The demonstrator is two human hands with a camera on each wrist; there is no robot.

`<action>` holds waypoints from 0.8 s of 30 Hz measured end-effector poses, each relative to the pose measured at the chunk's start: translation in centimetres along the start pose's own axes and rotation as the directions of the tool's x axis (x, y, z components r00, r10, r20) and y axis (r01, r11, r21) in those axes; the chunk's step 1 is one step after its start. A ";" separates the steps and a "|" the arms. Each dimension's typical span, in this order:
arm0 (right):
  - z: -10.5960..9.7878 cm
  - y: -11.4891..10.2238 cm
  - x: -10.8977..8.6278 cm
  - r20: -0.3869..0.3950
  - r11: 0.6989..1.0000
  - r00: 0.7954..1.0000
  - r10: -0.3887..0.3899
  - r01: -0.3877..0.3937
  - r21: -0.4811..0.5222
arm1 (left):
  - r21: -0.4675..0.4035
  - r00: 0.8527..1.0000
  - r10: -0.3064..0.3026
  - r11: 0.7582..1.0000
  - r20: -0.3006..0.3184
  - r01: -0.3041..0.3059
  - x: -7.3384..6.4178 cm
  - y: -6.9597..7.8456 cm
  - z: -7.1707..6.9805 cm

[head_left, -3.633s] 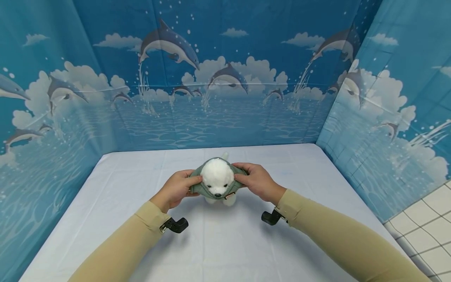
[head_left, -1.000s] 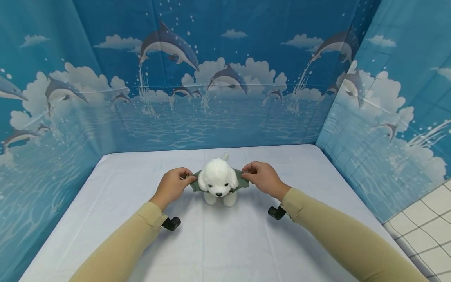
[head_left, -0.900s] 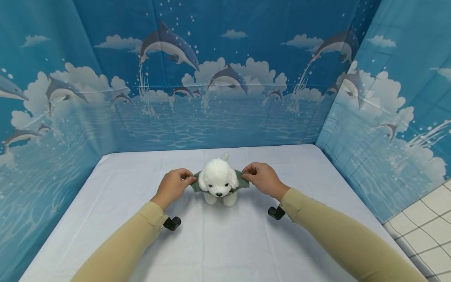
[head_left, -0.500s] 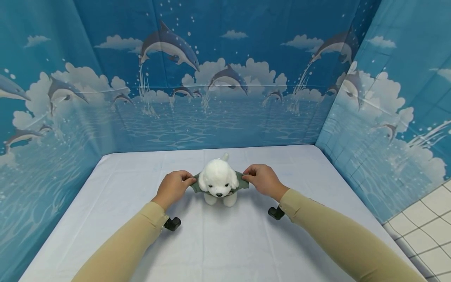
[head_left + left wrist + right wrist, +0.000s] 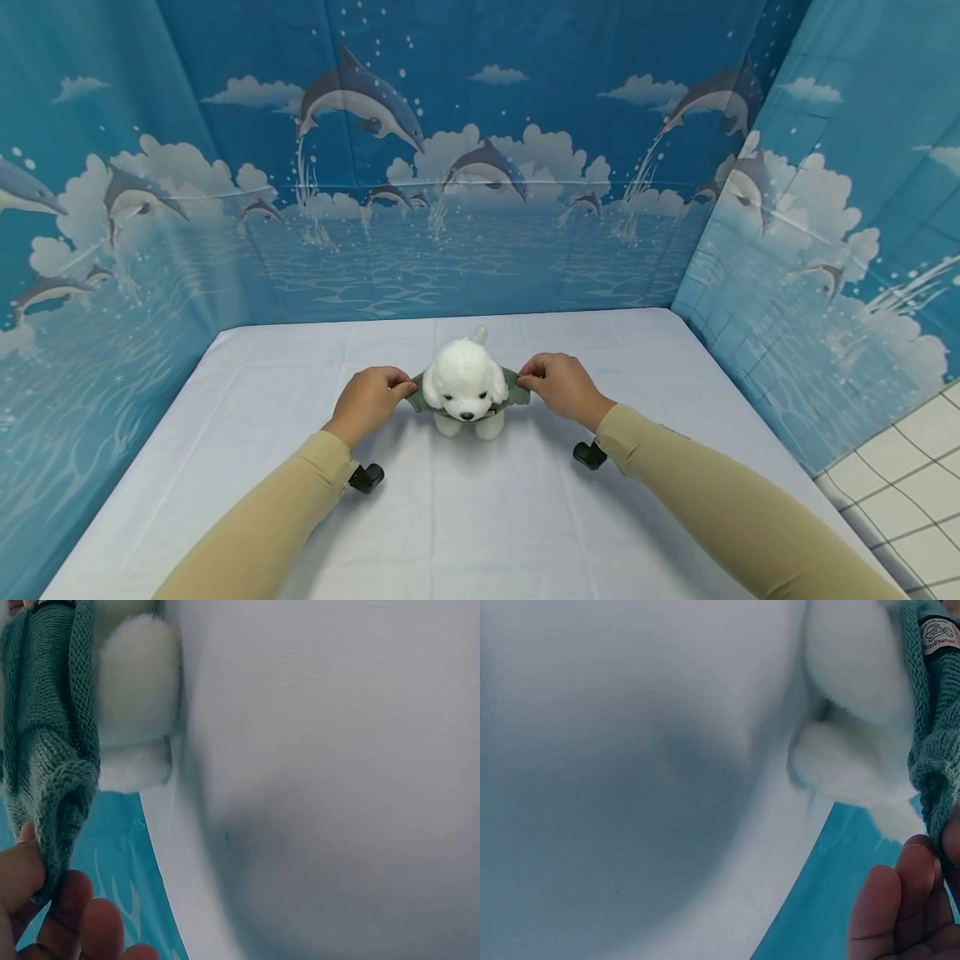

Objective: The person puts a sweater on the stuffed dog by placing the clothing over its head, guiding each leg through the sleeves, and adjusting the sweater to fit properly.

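Note:
A white plush dog (image 5: 463, 375) stands facing me on the white-covered table, its floppy ears over a green knitted sweater (image 5: 514, 388) round its neck and shoulders. My left hand (image 5: 369, 400) pinches one side of the sweater between thumb and fingers; the left wrist view shows that sleeve-like edge (image 5: 56, 817) stretched outward. On the other side, my right hand (image 5: 567, 388) pinches the opposite edge and holds it out. A small label (image 5: 939, 636) shows on the knit in the right wrist view. The dog's plush legs (image 5: 836, 761) rest on the cloth below the sweater.
White cloth (image 5: 495, 517) covers the table. Blue curtains (image 5: 480, 242) printed with dolphins and clouds hang behind it and along both sides. Black wrist cameras (image 5: 367, 477) sit under the tan sleeves (image 5: 720, 500). White tiles (image 5: 911, 467) show at the lower right.
Earlier the sweater was round the dog's head with both hands close beside the face. It now sits lower, the ears are out, and the hands are farther apart at its edges.

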State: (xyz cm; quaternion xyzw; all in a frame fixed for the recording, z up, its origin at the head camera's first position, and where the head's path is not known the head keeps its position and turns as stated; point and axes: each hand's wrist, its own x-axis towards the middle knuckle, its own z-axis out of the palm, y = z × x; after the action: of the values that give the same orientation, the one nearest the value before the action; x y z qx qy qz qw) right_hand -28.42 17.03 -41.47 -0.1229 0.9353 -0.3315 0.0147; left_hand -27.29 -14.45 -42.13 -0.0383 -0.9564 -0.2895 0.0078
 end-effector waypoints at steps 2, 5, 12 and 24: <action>0.0 0.0 0.0 0.001 1.000 1.000 -0.001 0.001 0.001 | -0.001 1.000 0.001 1.000 0.001 -0.001 -0.1 0.0 -0.1; -0.1 -0.2 -0.1 0.006 1.000 1.000 -0.004 0.004 0.015 | -0.006 1.000 0.008 1.000 -0.002 -0.008 -0.1 0.1 -0.3; -0.7 -0.3 -0.2 0.033 0.999 0.999 -0.016 0.015 0.051 | 0.020 1.000 0.015 1.000 -0.023 -0.014 -0.2 0.3 -1.0; -1.5 -1.1 -0.3 0.010 0.993 1.000 -0.027 0.026 0.117 | 0.018 0.961 0.209 0.978 -0.178 -0.210 -1.8 6.2 -2.8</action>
State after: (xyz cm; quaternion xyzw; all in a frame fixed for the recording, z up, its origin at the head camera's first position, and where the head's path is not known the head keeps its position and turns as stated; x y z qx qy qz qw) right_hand -28.00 17.21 -39.66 -0.1361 0.9125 -0.3851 0.0231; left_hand -25.03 -11.01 -36.41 -0.1130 -0.9423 -0.2897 0.1244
